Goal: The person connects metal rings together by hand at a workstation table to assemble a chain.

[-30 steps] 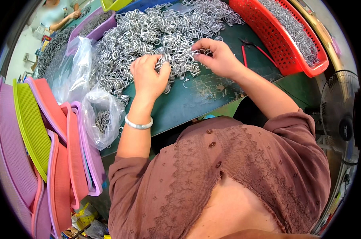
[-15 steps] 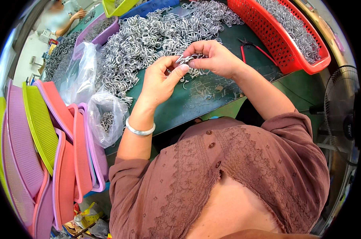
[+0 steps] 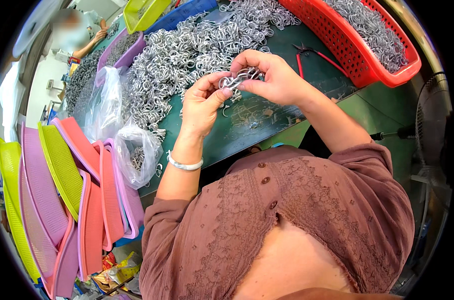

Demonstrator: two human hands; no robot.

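My left hand [image 3: 203,102], with a silver bangle on its wrist, pinches a silvery metal ring [image 3: 227,83] between thumb and fingers. Close against it, my right hand [image 3: 277,80] has its thumb and fingers closed on a small bunch of similar metal rings [image 3: 251,74]. Fingertips of both hands nearly meet there, so how the rings join cannot be made out. Just beyond them, a large heap of loose metal rings [image 3: 182,55] covers much of the green tabletop [image 3: 242,131].
Red-handled pliers [image 3: 332,62] lie right of my hands, beside a red basket [image 3: 354,55] full of rings. Plastic bags [image 3: 137,162] sit at the left edge, near stacked coloured baskets [image 3: 62,170]. A purple basket [image 3: 137,48] stands far left. Another person [image 3: 79,30] sits beyond. A fan [image 3: 429,120] is at right.
The view has shifted slightly. The rings between my hands have turned and show more openly; both hands stay together over the near side of the heap.
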